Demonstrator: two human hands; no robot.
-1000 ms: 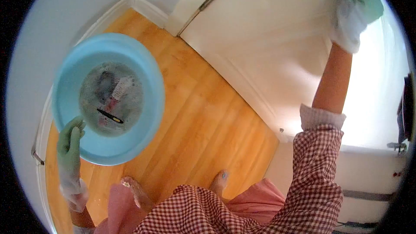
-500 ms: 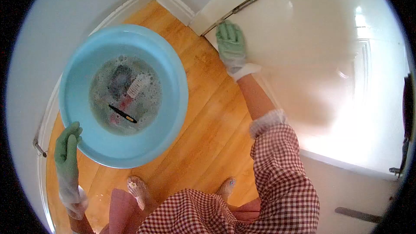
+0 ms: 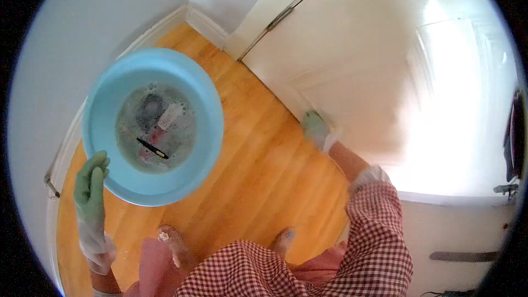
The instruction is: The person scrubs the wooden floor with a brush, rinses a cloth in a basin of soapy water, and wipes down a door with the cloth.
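Note:
My left hand, in a green and whitish glove, hangs beside the near left rim of a light blue basin. Its fingers bend loosely towards the thumb, with nothing seen in them; whether they touch the rim I cannot tell. In the basin's cloudy, bubbly water lie a black-handled tool, a pale label-like piece, something reddish and a dark round thing. My right hand, gloved the same way, is at the lower part of a glossy white door. Motion smears its fingers.
The wooden floor runs between basin and door. A white skirting board follows the wall, with a small metal fitting at left. A hinge is on the door's edge. My foot is below the basin.
My right hand has slid down and to the right along the door, from near the hinge. The view has shifted, and the basin appears smaller. My left hand stays by the rim.

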